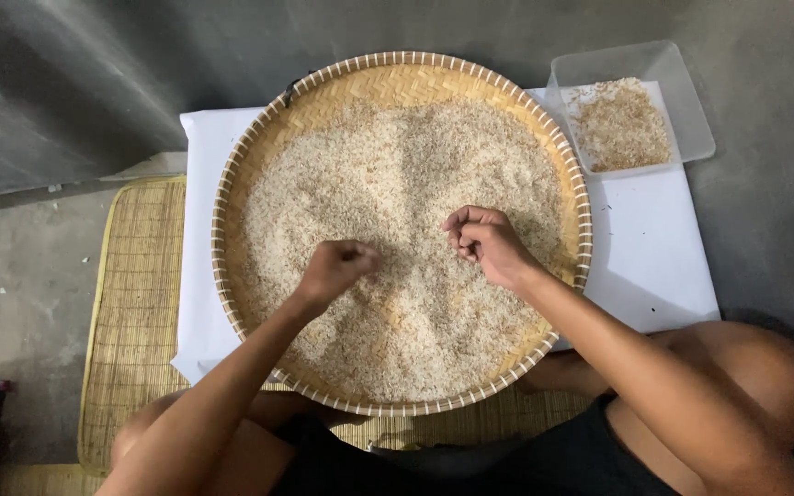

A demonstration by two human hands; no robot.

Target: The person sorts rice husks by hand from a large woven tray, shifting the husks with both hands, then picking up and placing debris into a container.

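1. You sit cross-legged on the floor, knees at the near edge of the round woven tray (232, 174); both forearms reach over its near rim.
2. Your left hand (335, 269) hovers over the rice (397, 184) just left of the tray's centre. Its fingers are curled in and bunched downward, tips pressed together; whether any grain is pinched there cannot be told.
3. Your right hand (487, 241) sits just right of the tray's centre, near the left hand but apart from it. Its fingers are curled, thumb and fingertips drawn together as in a pinch; the contents cannot be told.
4. The rice lies in a thin layer over most of the tray, with bare weave showing along the far rim.
5. A white sheet (645, 248) lies under the tray, showing on its left and right.
6. A woven mat (135, 303) lies under the sheet, left of the tray.
7. A clear plastic container (691, 119) stands just beyond the tray's far right rim, holding a small heap of brownish husky grain (619, 124).
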